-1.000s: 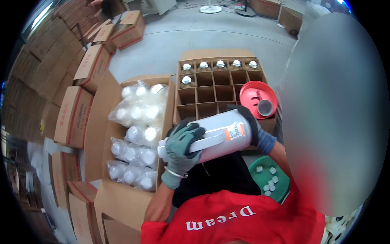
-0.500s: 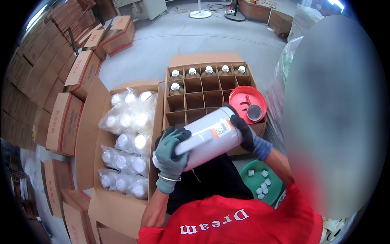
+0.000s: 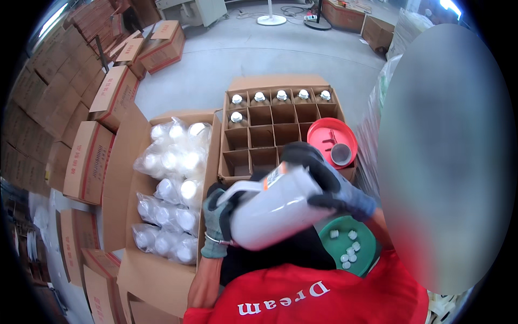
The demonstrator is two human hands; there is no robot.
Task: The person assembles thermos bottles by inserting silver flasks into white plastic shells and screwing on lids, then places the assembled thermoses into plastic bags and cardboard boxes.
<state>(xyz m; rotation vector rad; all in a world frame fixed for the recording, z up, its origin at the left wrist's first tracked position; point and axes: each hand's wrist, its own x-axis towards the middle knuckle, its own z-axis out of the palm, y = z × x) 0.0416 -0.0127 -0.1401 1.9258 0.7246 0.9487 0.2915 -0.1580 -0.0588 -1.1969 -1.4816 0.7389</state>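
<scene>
A pale grey plastic jug with a side handle and an orange-and-white label lies tilted across my lap. My left hand, in a green-and-black glove, is closed on its left end near the handle. My right hand, in a dark glove, grips the right end, with fingers over the top and thumb along the side. Just beyond stands a divided carton with several white-capped bottles in its back and left cells. A red round tray sits on its right corner, holding a grey cup.
At the left an open carton holds several plastic-wrapped white containers. A green basin by my right side holds several small white caps. Stacked cartons line the far left. Plastic wrapping hangs at right; a large blur covers the right edge.
The jug has turned in my hands, so its handle and label now face up and away. My right hand has shifted its hold over the right end. The view has moved slightly.
</scene>
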